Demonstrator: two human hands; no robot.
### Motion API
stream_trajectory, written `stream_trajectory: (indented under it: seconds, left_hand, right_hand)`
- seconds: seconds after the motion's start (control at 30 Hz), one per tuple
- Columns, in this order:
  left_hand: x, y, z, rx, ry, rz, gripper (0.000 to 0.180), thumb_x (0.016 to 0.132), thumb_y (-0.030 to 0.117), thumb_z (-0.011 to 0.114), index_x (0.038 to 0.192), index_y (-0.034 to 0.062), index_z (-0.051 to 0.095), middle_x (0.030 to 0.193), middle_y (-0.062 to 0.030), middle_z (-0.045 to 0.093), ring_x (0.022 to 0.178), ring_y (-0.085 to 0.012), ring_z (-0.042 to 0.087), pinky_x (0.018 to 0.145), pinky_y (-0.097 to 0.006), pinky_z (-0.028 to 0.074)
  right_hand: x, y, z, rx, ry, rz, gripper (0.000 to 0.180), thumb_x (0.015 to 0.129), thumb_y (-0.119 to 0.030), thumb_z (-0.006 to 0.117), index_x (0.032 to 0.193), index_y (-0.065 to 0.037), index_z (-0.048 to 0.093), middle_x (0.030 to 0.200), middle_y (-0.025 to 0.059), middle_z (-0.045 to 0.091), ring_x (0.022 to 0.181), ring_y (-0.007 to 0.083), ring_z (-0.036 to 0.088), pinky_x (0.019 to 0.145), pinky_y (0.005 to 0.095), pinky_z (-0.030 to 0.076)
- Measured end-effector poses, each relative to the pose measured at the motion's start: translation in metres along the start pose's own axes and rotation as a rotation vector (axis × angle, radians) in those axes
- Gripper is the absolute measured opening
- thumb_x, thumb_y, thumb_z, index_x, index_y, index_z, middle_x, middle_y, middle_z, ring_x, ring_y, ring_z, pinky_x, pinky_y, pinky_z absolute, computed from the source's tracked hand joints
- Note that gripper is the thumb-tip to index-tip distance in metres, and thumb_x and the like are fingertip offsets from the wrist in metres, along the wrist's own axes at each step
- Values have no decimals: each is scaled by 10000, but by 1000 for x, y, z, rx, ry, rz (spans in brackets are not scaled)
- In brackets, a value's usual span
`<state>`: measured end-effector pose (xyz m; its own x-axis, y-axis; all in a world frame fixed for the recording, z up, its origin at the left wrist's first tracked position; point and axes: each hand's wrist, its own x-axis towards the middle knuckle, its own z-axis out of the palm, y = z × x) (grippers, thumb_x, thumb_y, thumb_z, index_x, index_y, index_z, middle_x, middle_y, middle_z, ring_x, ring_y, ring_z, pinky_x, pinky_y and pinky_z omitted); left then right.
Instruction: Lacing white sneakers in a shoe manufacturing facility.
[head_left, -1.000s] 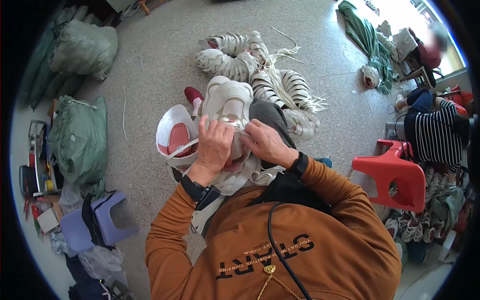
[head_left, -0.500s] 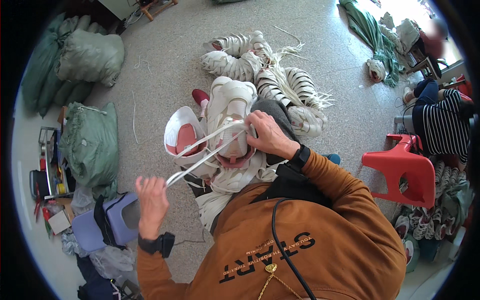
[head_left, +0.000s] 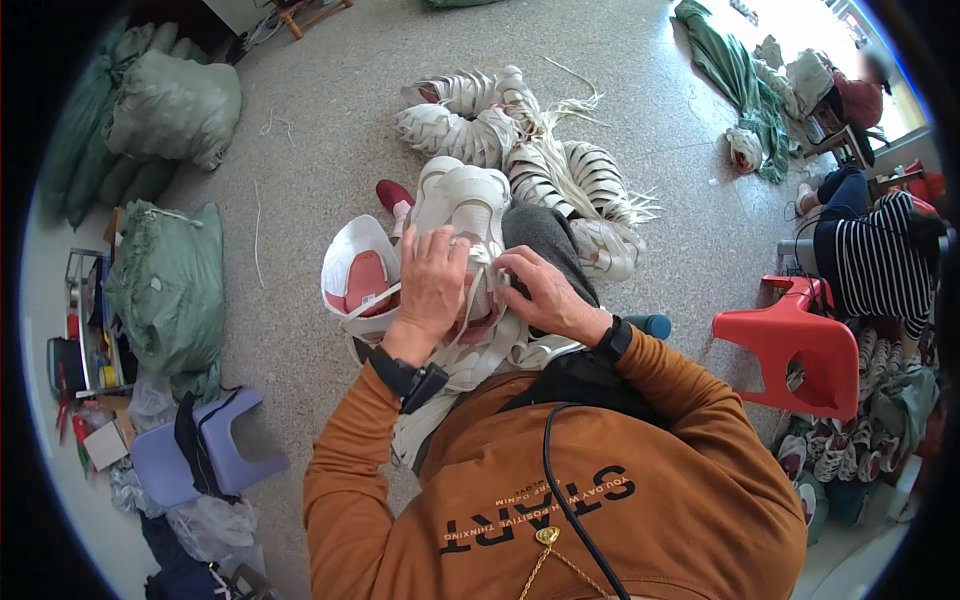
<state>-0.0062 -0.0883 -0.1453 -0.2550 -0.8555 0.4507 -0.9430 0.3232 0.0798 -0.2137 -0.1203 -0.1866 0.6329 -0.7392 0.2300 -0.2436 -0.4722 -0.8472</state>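
Several bent, close-set fingers of the left hand [head_left: 434,285] cover a cream mesh shoe [head_left: 472,203] before the torso [head_left: 560,465]; the right hand [head_left: 550,295] curls at its flat laces [head_left: 480,256], either pinch unclear. Beyond, ridged, curved shoe stacks [head_left: 455,136] lie on speckled floor [head_left: 330,130].

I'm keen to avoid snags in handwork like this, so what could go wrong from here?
The white lace beside the left hand crosses the pink-lined shoe piece, so it might catch on that rim. The right hand works close to the left over the white sneaker upper, so fingers could get in each other's way. The long loose strips trailing among the shoe uppers on the floor could tangle.
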Motion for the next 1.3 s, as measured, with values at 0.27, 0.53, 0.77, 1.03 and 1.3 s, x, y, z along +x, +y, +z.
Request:
stream_trajectory:
  seconds: [0.27,0.53,0.77,1.03,1.3]
  left_hand:
    - [-35,-20,-52,-237,-124,-48,367,903,-2,581,1270,-1,565,939,-147,625,807,-332,653,676,-408,539]
    - [-29,-19,-85,-448,-37,-174,276,943,-3,568,1217,-6,595,937,-170,637,796,-331,661,658,-430,525]
    - [-22,-28,-24,-819,-165,-459,183,982,51,539,1110,-21,649,864,-177,669,722,-319,671,633,-375,516]
    - [-15,-44,7,-671,-151,-352,151,962,47,555,1014,-30,674,850,-135,658,729,-235,650,661,-345,506]
    - [-2,-43,-9,-451,-247,-407,137,918,117,643,970,3,697,918,-173,674,834,-350,665,738,-417,523]
  right_hand:
    - [41,-11,2,-191,157,-252,289,800,-44,663,1084,-30,614,1098,144,597,1002,351,573,848,424,493]
    - [66,10,1,409,374,137,228,1021,-76,443,1046,-27,664,907,28,651,792,96,572,698,256,470]
    - [13,52,-77,946,638,470,254,1072,-218,395,1028,-61,590,946,77,681,743,133,587,622,279,474]
    - [-30,94,-94,1195,729,602,248,1047,-193,404,1021,-10,568,873,97,639,740,202,603,637,339,494]
    - [-41,115,-94,1207,716,655,264,1050,-201,404,1068,3,571,934,105,653,770,197,612,671,348,516]
